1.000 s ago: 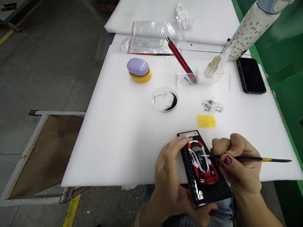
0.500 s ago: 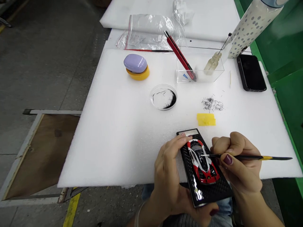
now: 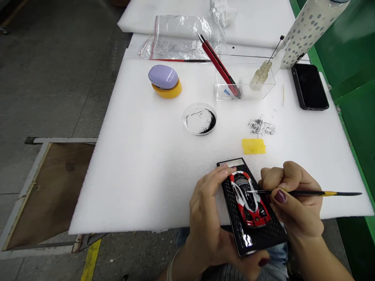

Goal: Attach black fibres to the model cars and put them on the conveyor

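Observation:
My left hand (image 3: 206,218) grips a black textured display base (image 3: 274,234) from its left side and underneath, tilted at the table's front edge. On the base sits a red, white and black model car (image 3: 257,218). Between thumb and fingers, my right hand (image 3: 295,199) pinches a thin black paintbrush (image 3: 307,193) with a yellow band. The brush's pale tip lies over the middle of the car; whether it touches cannot be made out. Beyond the base are a yellow piece of tape (image 3: 253,146) and a scatter of short black slivers (image 3: 260,127).
A round clear dish (image 3: 185,121) holds more black slivers. Behind it stands a clear box (image 3: 249,93) with a red utility knife (image 3: 219,64) and a small glass bottle (image 3: 260,76). A lilac and yellow case (image 3: 165,80), a phone (image 3: 310,86) and a spotted flask (image 3: 310,33) stand around.
The view has shifted slightly, so the table items appear a little left and higher. Both hands, the car and the brush keep nearly the same pose.

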The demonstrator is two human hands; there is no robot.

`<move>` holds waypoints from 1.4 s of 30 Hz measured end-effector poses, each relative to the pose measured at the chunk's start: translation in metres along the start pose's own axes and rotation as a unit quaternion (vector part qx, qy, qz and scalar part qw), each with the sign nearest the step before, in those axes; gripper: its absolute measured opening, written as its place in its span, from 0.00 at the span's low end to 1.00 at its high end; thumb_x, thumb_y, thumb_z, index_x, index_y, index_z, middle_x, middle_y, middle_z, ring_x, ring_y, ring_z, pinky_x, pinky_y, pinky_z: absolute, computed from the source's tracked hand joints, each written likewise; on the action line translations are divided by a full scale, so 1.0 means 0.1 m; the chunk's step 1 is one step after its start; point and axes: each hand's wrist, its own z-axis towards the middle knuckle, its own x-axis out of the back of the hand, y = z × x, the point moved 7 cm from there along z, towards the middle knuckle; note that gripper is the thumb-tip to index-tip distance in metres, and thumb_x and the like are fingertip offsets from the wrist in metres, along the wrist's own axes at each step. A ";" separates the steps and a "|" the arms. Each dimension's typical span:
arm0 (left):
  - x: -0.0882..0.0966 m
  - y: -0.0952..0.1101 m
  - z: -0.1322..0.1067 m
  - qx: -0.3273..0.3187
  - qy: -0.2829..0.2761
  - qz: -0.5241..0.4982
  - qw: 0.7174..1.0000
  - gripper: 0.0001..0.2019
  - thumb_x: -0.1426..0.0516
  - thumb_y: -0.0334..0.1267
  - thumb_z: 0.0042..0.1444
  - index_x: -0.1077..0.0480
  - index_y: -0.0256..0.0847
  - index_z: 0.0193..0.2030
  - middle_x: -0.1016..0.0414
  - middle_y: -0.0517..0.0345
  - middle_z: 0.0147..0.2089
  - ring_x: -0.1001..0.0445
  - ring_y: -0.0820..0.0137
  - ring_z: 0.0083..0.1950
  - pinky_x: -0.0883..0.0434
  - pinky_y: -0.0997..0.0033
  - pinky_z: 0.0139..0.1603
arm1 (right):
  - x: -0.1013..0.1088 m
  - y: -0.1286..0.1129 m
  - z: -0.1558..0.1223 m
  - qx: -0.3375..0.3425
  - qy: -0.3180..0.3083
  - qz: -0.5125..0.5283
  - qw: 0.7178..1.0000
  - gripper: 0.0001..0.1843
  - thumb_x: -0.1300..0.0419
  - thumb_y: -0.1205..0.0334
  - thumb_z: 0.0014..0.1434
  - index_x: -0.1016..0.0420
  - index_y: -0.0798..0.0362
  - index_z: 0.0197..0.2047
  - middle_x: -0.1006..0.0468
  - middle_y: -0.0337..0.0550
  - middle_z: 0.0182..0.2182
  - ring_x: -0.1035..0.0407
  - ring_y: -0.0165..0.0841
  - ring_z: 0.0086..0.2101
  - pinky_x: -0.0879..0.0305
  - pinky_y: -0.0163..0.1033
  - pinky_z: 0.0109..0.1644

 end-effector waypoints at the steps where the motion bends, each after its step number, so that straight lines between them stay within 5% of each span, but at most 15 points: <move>1: 0.00 0.01 0.00 -0.003 0.001 0.001 1.000 0.58 0.39 0.80 0.39 0.42 0.44 0.69 0.26 0.44 0.62 0.27 0.50 0.65 0.28 0.47 0.66 | 0.00 0.00 0.00 0.000 0.000 0.002 1.000 0.08 0.36 0.68 0.62 0.30 0.49 0.34 0.30 0.37 0.23 0.42 0.30 0.25 0.45 0.37 0.27; 9: 0.00 0.02 -0.01 0.011 0.006 -0.005 1.000 0.54 0.41 0.80 0.43 0.41 0.44 0.68 0.26 0.43 0.61 0.27 0.49 0.65 0.29 0.44 0.67 | 0.01 0.01 -0.02 -0.011 0.019 0.004 1.000 0.07 0.34 0.67 0.59 0.29 0.48 0.34 0.32 0.37 0.22 0.43 0.32 0.24 0.46 0.38 0.27; 14: 0.00 0.01 -0.01 0.000 0.013 -0.007 1.000 0.39 0.43 0.68 0.60 0.41 0.44 0.69 0.26 0.44 0.61 0.27 0.53 0.65 0.28 0.47 0.67 | -0.01 0.00 -0.02 -0.004 0.009 0.006 1.000 0.07 0.36 0.67 0.60 0.30 0.48 0.35 0.32 0.38 0.23 0.43 0.32 0.25 0.46 0.39 0.28; 20: -0.01 0.01 0.00 0.006 0.006 -0.006 1.000 0.37 0.43 0.64 0.62 0.41 0.43 0.69 0.27 0.44 0.62 0.28 0.53 0.66 0.29 0.47 0.68 | -0.02 0.00 -0.02 -0.001 0.011 0.006 1.000 0.07 0.36 0.68 0.61 0.31 0.49 0.34 0.32 0.38 0.23 0.44 0.31 0.25 0.47 0.38 0.28; 31: 0.00 0.02 0.02 0.000 0.005 0.001 1.000 0.56 0.41 0.81 0.41 0.41 0.45 0.68 0.26 0.44 0.60 0.27 0.49 0.64 0.28 0.44 0.66 | -0.02 0.01 -0.02 -0.009 0.026 -0.001 1.000 0.08 0.34 0.65 0.60 0.30 0.47 0.34 0.33 0.37 0.23 0.44 0.31 0.25 0.46 0.38 0.27; 42: 0.00 0.02 0.02 -0.009 0.006 0.000 1.000 0.55 0.42 0.81 0.42 0.41 0.45 0.69 0.26 0.46 0.61 0.27 0.51 0.65 0.28 0.47 0.67 | -0.01 0.00 -0.01 0.008 0.014 0.006 1.000 0.07 0.35 0.69 0.61 0.28 0.49 0.35 0.29 0.37 0.24 0.42 0.30 0.26 0.43 0.37 0.28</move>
